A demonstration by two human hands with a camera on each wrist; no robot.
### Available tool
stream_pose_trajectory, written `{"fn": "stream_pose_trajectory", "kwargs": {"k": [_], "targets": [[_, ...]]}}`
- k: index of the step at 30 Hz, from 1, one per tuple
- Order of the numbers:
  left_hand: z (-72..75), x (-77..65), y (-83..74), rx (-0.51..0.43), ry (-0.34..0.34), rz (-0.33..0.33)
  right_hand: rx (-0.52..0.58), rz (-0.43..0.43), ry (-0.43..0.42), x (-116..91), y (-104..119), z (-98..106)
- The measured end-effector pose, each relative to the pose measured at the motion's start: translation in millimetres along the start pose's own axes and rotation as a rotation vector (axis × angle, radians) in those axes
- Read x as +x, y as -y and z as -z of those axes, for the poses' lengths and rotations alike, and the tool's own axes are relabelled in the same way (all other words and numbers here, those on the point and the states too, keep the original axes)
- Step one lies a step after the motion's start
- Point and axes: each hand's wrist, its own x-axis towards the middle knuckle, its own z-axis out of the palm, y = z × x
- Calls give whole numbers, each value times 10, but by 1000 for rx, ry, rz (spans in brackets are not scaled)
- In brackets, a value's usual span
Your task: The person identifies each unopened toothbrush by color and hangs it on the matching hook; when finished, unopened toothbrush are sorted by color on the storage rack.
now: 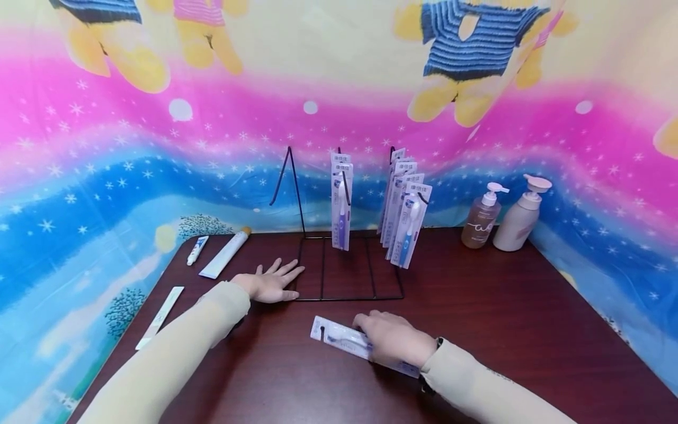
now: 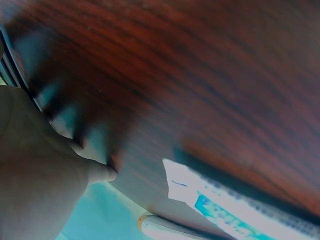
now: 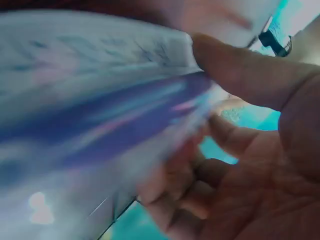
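Observation:
My right hand pinches a packaged toothbrush between thumb and fingers, low over the front of the table. The pack's hang hole end points left, and its other end runs under the hand. Close up in the right wrist view, the toothbrush pack shows a purple handle under clear plastic. My left hand lies with fingers spread at the left side of a black wire display rack, fingertips at the base frame. Two toothbrush packs hang on the rack's middle hook, and several packs on its right hook.
The rack's left hook is bare. Left on the table lie a small tube, a larger tube and a slim white packet. Back right stand a brown pump bottle and a cream pump bottle. A patterned cloth hangs behind.

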Motion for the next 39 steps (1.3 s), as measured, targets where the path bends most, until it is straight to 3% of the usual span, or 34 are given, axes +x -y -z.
{"fn": "stream_pose_trajectory", "kwargs": {"k": [4, 9, 16, 22, 33, 39], "targets": [[2, 6, 0, 17, 17, 11, 156, 38, -122, 35, -65, 88], [15, 16, -8, 25, 13, 8, 395, 38, -314, 76, -92, 360], [28, 11, -30, 13, 0, 5, 717, -52, -418, 115, -75, 772], [39, -2, -35, 9, -1, 1, 741, -68, -473, 177, -75, 902], [32, -9, -36, 16, 2, 2, 730, -115, -459, 357, -135, 851], [15, -13, -24, 8, 2, 4, 721, -143, -456, 584, -172, 881]]}}
